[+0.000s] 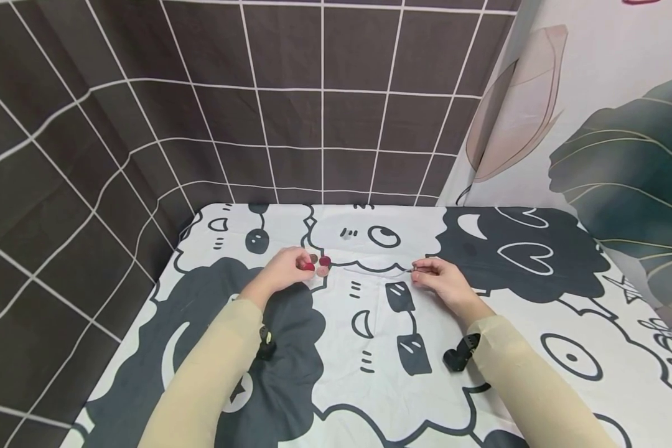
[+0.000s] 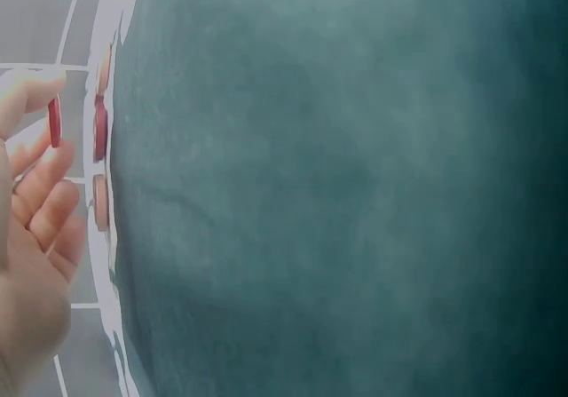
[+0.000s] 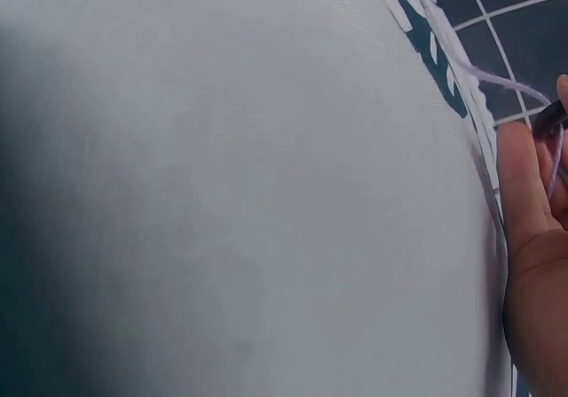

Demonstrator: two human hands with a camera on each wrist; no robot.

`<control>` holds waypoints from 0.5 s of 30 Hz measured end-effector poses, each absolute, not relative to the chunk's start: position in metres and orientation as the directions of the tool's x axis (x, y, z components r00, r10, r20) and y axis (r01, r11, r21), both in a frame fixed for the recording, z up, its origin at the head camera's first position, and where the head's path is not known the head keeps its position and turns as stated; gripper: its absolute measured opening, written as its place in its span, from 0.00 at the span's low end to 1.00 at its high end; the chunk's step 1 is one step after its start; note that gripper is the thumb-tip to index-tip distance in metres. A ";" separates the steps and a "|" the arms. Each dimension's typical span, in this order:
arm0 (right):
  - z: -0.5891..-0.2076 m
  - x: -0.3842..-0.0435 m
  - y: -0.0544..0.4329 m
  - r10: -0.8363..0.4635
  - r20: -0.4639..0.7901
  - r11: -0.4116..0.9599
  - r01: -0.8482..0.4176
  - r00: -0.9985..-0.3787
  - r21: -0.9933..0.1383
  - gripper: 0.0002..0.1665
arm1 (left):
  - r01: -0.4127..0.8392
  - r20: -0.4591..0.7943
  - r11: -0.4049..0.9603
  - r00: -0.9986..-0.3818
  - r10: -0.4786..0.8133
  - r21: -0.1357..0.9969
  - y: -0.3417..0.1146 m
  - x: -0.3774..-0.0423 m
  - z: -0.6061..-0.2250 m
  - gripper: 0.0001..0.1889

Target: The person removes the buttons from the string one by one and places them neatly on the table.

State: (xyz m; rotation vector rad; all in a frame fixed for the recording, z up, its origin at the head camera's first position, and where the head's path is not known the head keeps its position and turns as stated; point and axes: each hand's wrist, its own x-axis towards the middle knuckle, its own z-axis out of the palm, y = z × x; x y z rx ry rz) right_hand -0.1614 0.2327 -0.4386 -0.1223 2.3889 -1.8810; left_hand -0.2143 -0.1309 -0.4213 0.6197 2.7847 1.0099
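My left hand [image 1: 282, 269] pinches a small red disc [image 1: 308, 267] between thumb and finger; in the left wrist view the disc [image 2: 55, 122] appears edge-on, held above the cloth. Beside that hand lie a brown disc [image 1: 313, 257], a dark red disc [image 1: 325, 261] and a pink disc [image 1: 322, 271]. My right hand [image 1: 442, 283] pinches a small dark piece [image 3: 548, 120], partly hidden by the fingers, along with a thin pale purple string [image 3: 506, 82]. From those fingers the string runs left over the cloth. Whether the dark piece is threaded on it, I cannot tell.
A white and dark grey cartoon-print cloth [image 1: 341, 348] covers the table. Behind it and to the left hangs a dark curtain [image 1: 285, 118] with a white grid. At the right is a leaf-print curtain [image 1: 621, 162]. Each wrist wears a small black camera [image 1: 462, 353].
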 end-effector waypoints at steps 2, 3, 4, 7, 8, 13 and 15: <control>-0.437 -0.161 0.232 -0.126 -0.028 0.236 -0.002 -0.992 -0.972 0.26 | 0.341 0.032 0.694 -0.908 0.417 0.633 -0.133 -0.214 -0.420 0.09; -0.437 -0.161 0.232 -0.127 -0.031 0.236 0.000 -0.991 -0.972 0.26 | 0.341 0.032 0.695 -0.908 0.417 0.633 -0.134 -0.213 -0.420 0.09; -0.436 -0.160 0.232 -0.132 -0.034 0.231 0.002 -0.991 -0.973 0.26 | 0.342 0.034 0.692 -0.908 0.417 0.636 -0.135 -0.213 -0.419 0.09; -0.435 -0.160 0.232 -0.136 -0.039 0.235 0.007 -0.990 -0.972 0.26 | 0.346 0.042 0.686 -0.907 0.418 0.640 -0.137 -0.211 -0.418 0.09; -0.435 -0.160 0.232 -0.137 -0.039 0.238 0.005 -0.990 -0.971 0.26 | 0.348 0.045 0.685 -0.907 0.419 0.640 -0.138 -0.210 -0.418 0.09; -0.437 -0.160 0.233 -0.142 -0.026 0.246 -0.010 -0.989 -0.969 0.27 | 0.354 0.056 0.686 -0.908 0.416 0.636 -0.141 -0.209 -0.419 0.09; -0.438 -0.160 0.233 -0.143 -0.024 0.249 -0.012 -0.989 -0.969 0.27 | 0.342 0.046 0.690 -0.911 0.409 0.638 -0.144 -0.209 -0.419 0.09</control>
